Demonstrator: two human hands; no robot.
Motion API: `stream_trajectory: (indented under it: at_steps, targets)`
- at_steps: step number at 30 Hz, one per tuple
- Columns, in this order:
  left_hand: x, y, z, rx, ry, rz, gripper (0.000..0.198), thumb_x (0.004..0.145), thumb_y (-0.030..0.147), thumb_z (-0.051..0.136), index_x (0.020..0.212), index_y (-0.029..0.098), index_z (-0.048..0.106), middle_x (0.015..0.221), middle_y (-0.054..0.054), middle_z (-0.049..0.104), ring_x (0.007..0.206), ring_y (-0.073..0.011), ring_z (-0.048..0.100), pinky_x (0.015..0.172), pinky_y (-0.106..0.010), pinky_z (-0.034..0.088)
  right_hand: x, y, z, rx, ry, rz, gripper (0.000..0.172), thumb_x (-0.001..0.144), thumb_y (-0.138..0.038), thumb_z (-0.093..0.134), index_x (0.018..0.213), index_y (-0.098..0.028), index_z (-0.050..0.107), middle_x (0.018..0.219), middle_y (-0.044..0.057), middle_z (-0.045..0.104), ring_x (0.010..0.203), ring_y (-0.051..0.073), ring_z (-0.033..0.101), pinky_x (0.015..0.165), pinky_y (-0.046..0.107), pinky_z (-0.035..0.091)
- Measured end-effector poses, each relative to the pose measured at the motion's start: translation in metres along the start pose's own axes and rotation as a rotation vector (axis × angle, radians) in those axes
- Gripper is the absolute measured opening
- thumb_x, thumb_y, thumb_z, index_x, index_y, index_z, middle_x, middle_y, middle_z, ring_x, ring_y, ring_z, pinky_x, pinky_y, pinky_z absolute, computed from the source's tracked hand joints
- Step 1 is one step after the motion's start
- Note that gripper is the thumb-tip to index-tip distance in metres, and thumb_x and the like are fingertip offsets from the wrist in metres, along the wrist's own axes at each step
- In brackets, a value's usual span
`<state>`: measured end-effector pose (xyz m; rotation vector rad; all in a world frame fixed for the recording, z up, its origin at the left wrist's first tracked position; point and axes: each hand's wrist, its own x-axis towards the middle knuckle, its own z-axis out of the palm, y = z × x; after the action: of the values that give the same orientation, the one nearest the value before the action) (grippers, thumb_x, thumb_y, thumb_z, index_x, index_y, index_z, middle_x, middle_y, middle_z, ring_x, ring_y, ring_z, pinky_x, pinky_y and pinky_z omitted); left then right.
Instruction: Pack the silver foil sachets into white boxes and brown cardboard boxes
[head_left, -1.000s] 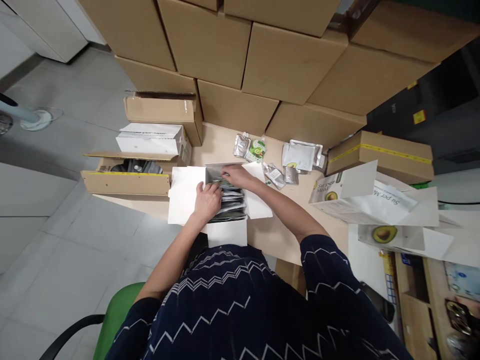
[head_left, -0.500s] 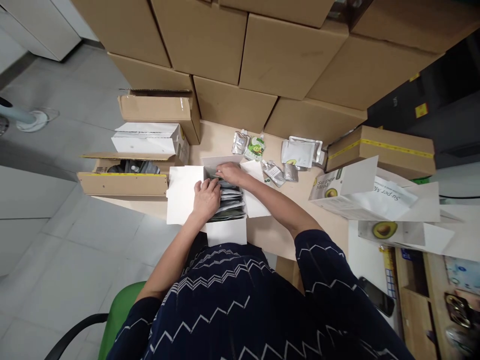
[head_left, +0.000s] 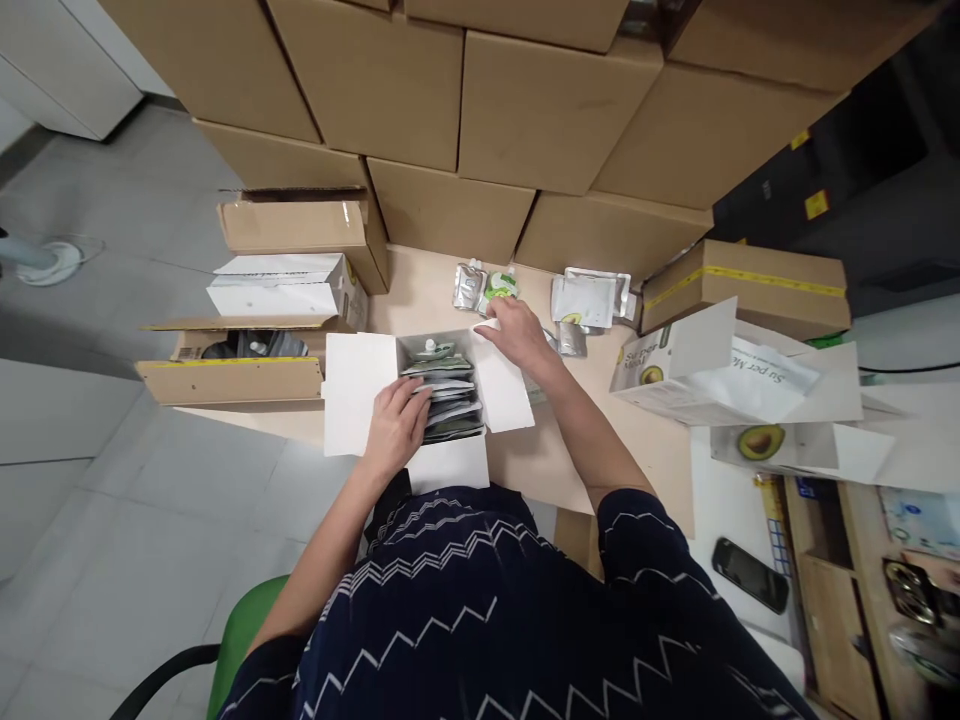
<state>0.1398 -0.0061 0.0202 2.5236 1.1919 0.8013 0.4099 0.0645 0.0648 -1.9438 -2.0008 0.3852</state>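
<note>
An open white box sits on the wooden table in front of me, packed with a row of silver and green pouches. My left hand rests on the near left side of the pouches, fingers curled over them. My right hand is at the box's far right corner, over its right flap, close to loose pouches lying behind the box. Its fingers are bent and I cannot make out anything in them.
Brown cartons are stacked along the back. An open carton with a white box on it stands at the left. More pouches, a taped carton and unfolded avocado boxes lie right. A phone lies lower right.
My right hand has left the far end of the pouch row and moved right and back to the box's corner. My left hand stayed on the pouches.
</note>
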Motion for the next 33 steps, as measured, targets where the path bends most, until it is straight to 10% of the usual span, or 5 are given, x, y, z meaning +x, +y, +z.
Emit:
stream_trajectory:
  at_steps: [6,12,15,25,33]
  targets:
    - [-0.076,0.021,-0.027,-0.181,0.069,0.075,0.016,0.092,0.016,0.055,0.103,0.021,0.066,0.090,-0.006,0.072,0.081,-0.0175,0.066,0.074,-0.032,0.054,0.023,-0.003,0.001,-0.135,-0.337,-0.111,0.041,0.092,-0.034,0.062,0.131,-0.021,0.061,0.122,0.011,0.067,0.110,0.025,0.061,0.086,0.032,0.044]
    - [-0.116,0.015,-0.018,-0.063,-0.420,-0.551,0.037,0.098,0.047,0.038,0.098,0.023,0.067,0.089,-0.008,0.073,0.085,-0.0244,0.069,0.073,-0.036,0.053,0.042,-0.014,0.012,-0.264,-0.399,-0.100,0.034,0.093,-0.043,0.061,0.114,-0.017,0.072,0.117,0.014,0.070,0.112,0.030,0.061,0.087,0.034,0.043]
    - [-0.107,0.015,-0.010,-0.206,-0.449,-0.696,0.044,0.096,0.054,0.036,0.115,0.022,0.060,0.110,-0.011,0.072,0.100,-0.0269,0.068,0.085,-0.041,0.053,0.039,-0.005,0.020,-0.158,-0.356,-0.173,0.033,0.099,-0.040,0.049,0.112,-0.021,0.073,0.118,0.010,0.071,0.113,0.025,0.061,0.083,0.029,0.042]
    - [-0.026,0.000,0.002,-0.097,-0.279,-0.672,0.038,0.095,0.045,0.036,0.067,0.024,0.050,0.061,-0.007,0.063,0.065,-0.0230,0.063,0.064,-0.033,0.044,-0.005,0.045,0.031,-0.015,-0.167,0.215,0.048,0.101,-0.043,0.038,0.094,-0.015,0.076,0.108,0.012,0.074,0.103,0.021,0.064,0.079,0.026,0.041]
    - [0.031,-0.046,-0.030,0.079,-0.329,-0.673,0.045,0.094,0.053,0.041,0.116,0.020,0.065,0.099,-0.014,0.074,0.094,-0.0321,0.069,0.079,-0.039,0.049,-0.043,0.061,0.037,0.110,-0.005,0.449,0.049,0.098,-0.043,0.037,0.075,-0.016,0.072,0.091,0.012,0.074,0.086,0.022,0.065,0.074,0.028,0.043]
